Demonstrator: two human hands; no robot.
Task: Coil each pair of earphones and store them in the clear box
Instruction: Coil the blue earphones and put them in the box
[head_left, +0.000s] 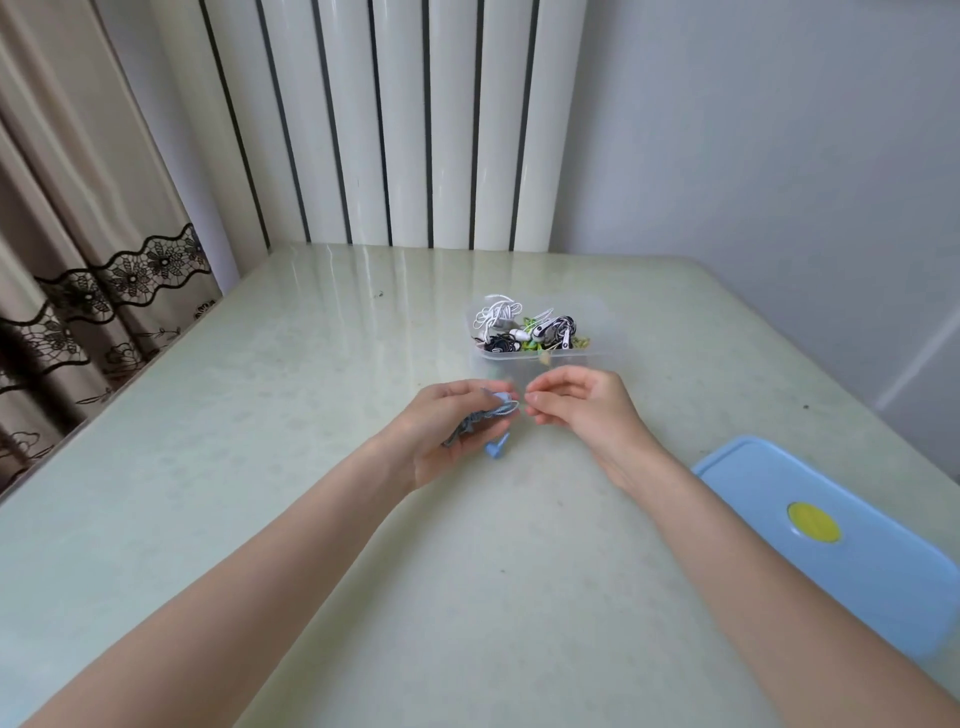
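While the left hand (451, 431) grips them, blue earphones (485, 418) slant toward the upper right.

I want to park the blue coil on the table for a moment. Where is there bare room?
Bare tabletop lies left of the left hand, and between the forearms. Crowded: the clear box just beyond the hands, and the blue lid at right.

I see one head-worn view looking forward and down, close over both hands, the table (260, 467) stretching beyond them.
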